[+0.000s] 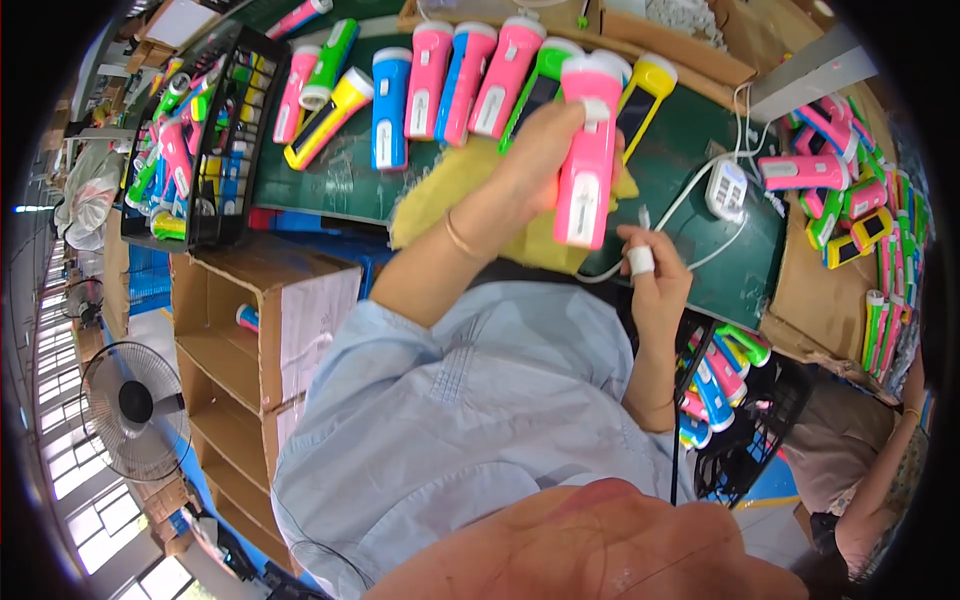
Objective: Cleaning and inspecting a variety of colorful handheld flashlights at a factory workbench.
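In the head view, the left hand (543,148) is wrapped around the pink flashlight (588,165), its fingers closed about the upper body near the white switch; the flashlight is held over the yellow cloth (440,205), its white head toward the far side of the green tabletop (335,190) and its tail end toward the person; the right hand (657,278) is just beside that tail end, fingers curled, a white wrap (641,260) around one fingertip; a small white plug (643,216) shows right by these fingertips, and I cannot tell whether they pinch it or its white cable (692,187); to the right of the plug lies a white charging block (727,190) with several ports; beyond the hands stands a row of flashlights, among them a blue flashlight (390,110) at its left part and a yellow flashlight (646,100) with a dark panel at its right end; a black crate (232,140) filled with more flashlights is at the left.
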The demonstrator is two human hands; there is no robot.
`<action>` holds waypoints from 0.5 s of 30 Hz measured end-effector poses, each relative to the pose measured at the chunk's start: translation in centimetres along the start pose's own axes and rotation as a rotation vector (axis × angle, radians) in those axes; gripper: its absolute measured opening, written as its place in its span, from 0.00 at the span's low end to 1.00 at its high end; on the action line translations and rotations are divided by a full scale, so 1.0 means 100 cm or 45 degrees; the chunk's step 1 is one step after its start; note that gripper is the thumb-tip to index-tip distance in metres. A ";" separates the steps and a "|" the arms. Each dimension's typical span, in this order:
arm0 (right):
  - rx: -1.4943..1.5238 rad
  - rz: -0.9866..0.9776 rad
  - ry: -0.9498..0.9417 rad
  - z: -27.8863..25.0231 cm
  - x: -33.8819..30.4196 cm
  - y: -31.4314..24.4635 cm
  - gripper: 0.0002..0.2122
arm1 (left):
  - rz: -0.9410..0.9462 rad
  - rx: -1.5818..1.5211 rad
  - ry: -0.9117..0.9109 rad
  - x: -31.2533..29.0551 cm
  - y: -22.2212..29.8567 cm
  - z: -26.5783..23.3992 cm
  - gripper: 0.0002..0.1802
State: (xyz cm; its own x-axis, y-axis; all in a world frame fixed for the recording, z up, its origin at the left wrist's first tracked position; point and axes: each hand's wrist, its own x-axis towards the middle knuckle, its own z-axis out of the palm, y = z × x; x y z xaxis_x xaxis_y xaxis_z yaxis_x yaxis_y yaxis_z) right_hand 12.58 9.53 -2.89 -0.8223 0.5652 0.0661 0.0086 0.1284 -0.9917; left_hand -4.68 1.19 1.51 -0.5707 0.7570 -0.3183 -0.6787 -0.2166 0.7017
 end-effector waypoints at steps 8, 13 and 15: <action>0.251 0.066 0.142 -0.012 0.018 -0.008 0.14 | 1.056 1.400 0.295 0.021 0.038 -0.003 0.47; 0.387 0.173 0.038 -0.015 0.030 -0.004 0.12 | 0.784 1.723 0.667 0.006 0.053 0.016 0.51; 0.399 0.110 -0.011 -0.017 0.034 0.004 0.11 | 0.922 1.719 0.691 0.014 0.045 0.002 0.49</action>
State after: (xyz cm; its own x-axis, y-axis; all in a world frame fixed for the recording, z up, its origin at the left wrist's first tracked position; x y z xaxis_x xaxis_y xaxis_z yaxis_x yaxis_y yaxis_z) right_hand 10.75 12.92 -2.88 -0.8311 0.5558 -0.0192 -0.0962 -0.1777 -0.9794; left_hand -8.39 1.40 4.36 -0.8584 0.3848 0.3392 0.5000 0.4793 0.7213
